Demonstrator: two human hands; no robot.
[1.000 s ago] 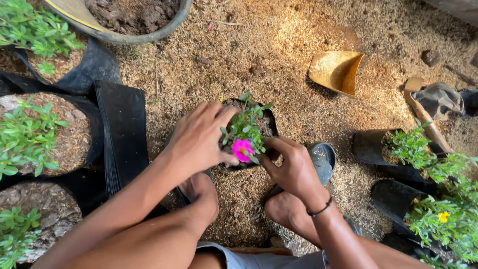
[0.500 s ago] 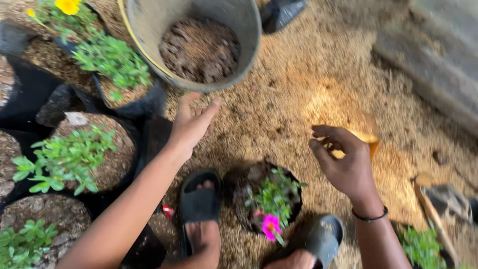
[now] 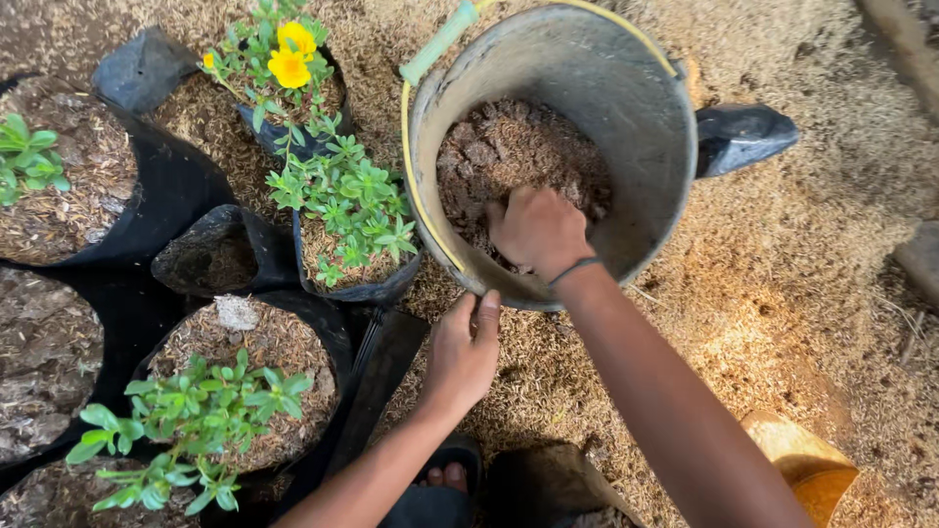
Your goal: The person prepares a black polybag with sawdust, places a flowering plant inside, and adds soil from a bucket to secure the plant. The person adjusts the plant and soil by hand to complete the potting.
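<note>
While the person is crouching over a floor of pale husk litter, the grey bucket is standing tilted toward them, part full of brown crumbly soil mix; the right hand is reaching inside it, fingers curled down into the mix, though whether they are closing on a handful cannot be told; the left hand is gripping the near rim, thumb over the yellow-edged lip, fingers hidden behind the wall. Judged from this lean, the bucket could be tipping further and spilling if the left hand slackens; a hard pull might also be knocking the black grow bag of green cuttings just beside it. Around the left side more black grow bags are sitting: one with a yellow flower, one with leafy shoots, a small one without a plant. No labels or signs are showing on any bag; a crumpled black bag is lying behind the bucket, and a yellow scoop is lying at lower right.
</note>
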